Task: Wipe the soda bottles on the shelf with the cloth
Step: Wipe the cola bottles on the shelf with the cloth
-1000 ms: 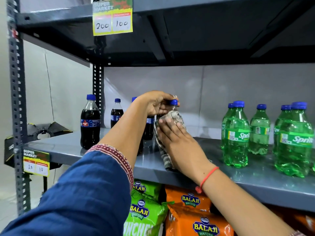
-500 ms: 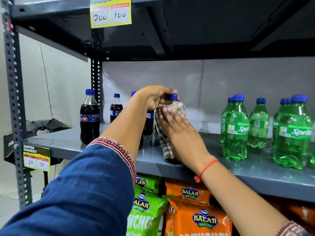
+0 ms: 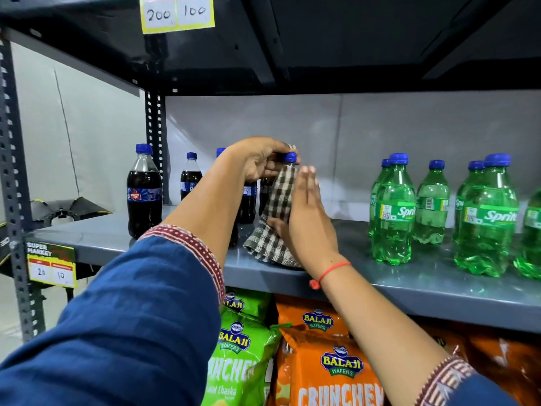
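Note:
A dark cola bottle with a blue cap (image 3: 290, 157) stands mid-shelf, its body mostly hidden. My left hand (image 3: 259, 159) grips it at the neck, just under the cap. My right hand (image 3: 307, 212) presses a brown-and-white checked cloth (image 3: 275, 218) flat against the bottle's right side, fingers straight and pointing up. The cloth's lower end trails onto the grey shelf (image 3: 409, 285). More cola bottles (image 3: 144, 191) stand to the left, one (image 3: 190, 178) further back. Several green Sprite bottles (image 3: 393, 212) stand to the right.
An upper shelf (image 3: 292, 39) hangs low overhead with a yellow price tag (image 3: 177, 13). A perforated steel upright (image 3: 13, 186) stands at the left. Orange (image 3: 330, 367) and green (image 3: 234, 356) wafer bags fill the shelf below.
My right hand has slid the cloth from the bottle's front round to its right side, turning edge-on with fingers upright. My left hand keeps hold of the neck.

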